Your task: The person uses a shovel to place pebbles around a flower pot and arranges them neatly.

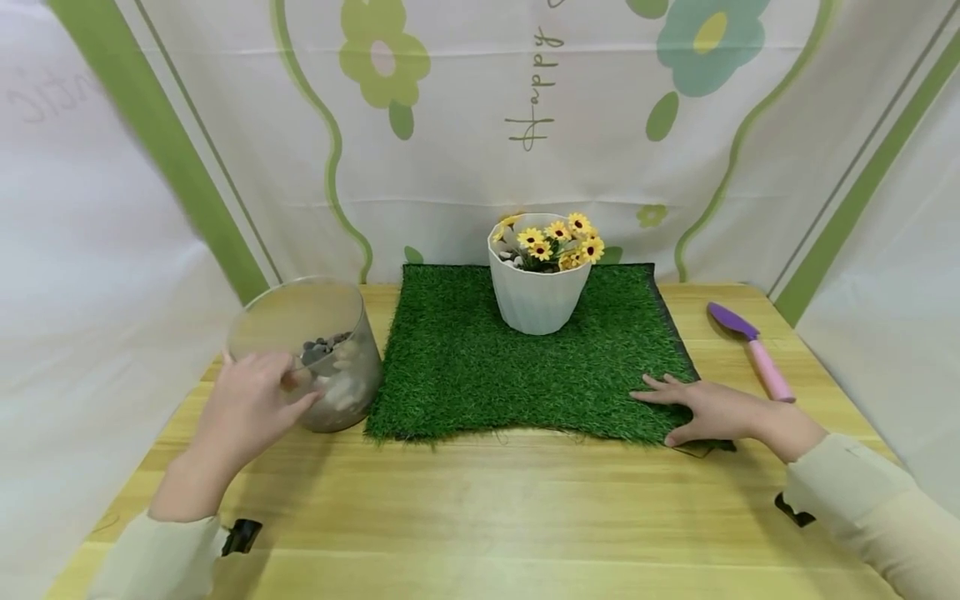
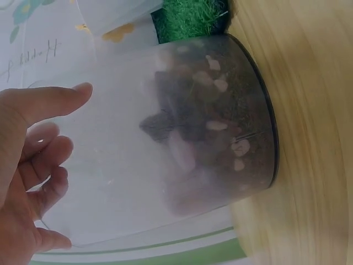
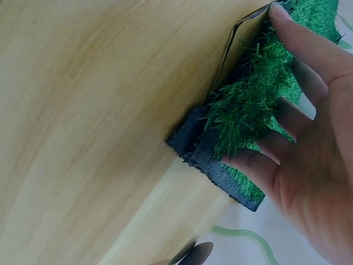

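Note:
My left hand (image 1: 251, 408) is at the near-left rim of a clear round tub (image 2: 110, 165), with the thumb apart from loosely bent fingers. Stones (image 1: 337, 387) show through the tub's cloudy wall, and darker pebbles (image 1: 318, 350) appear inside. On the green artificial turf mat (image 1: 510, 383), my right hand (image 1: 712, 412) rests near the front right corner with its fingers spread. The right wrist view shows the thumb by a dark strip along the mat's edge. A white ribbed pot (image 1: 538, 300) with yellow flowers (image 1: 555, 242) stands towards the back of the mat.
A small trowel (image 1: 768, 367) with a purple blade and pink handle lies on the wooden table (image 1: 465, 517), right of the mat. Behind the table hangs a white printed cloth (image 1: 480, 100); more white cloth flanks both sides.

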Demonstrator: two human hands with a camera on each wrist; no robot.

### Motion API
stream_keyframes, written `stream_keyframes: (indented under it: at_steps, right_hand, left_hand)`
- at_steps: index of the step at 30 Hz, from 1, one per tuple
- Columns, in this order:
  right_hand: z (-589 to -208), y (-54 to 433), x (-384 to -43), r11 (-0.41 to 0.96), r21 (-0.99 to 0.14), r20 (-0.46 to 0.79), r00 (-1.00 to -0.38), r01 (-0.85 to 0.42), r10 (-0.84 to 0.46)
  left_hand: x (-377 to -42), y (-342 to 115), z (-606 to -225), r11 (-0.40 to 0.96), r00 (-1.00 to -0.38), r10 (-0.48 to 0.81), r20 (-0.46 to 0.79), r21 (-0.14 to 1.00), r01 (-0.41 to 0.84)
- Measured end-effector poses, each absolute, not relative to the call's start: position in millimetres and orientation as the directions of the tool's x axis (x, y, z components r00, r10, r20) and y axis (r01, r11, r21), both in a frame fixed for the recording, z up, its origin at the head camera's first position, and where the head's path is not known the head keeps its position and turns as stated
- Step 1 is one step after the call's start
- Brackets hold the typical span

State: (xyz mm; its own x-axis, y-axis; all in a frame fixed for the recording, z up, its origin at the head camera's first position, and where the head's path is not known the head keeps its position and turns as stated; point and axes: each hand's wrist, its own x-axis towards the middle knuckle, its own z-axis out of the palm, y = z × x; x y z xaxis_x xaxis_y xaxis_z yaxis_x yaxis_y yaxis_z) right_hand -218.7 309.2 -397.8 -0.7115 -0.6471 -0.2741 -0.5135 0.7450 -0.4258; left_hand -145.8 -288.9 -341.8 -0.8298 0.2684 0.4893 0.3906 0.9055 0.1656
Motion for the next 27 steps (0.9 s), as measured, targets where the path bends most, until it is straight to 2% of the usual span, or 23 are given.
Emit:
stream_keyframes:
  at_steps: [7,15,23,27]
  right_hand:
    - [-397,308,-219,0.749,-0.42,-0.284,-0.71,-0.512,-0.644]
    - [-397,308,-218,0.751,-0.428,-0.289,-0.711,-0.503,-0.641]
    - [-397,308,-218,0.753,-0.425,-0.286,-0.715,-0.502,-0.638]
    - [-397,307,-217,0.751,-0.425,-0.281,-0.715,-0.506,-0.64]
  left_hand:
    - [-135,-286,-342,0.917,-0.851,0.262,0.455,0.157,0.367]
    - [-126,-287,-343,0.911,-0.841,0.288,0.458,0.139,0.388]
    - [-116,-285,-345,0.876,-0.798,0.342,0.496,0.139,0.462]
    - [-110,-284,-351,0.848,-0.746,0.368,0.554,0.129,0.514]
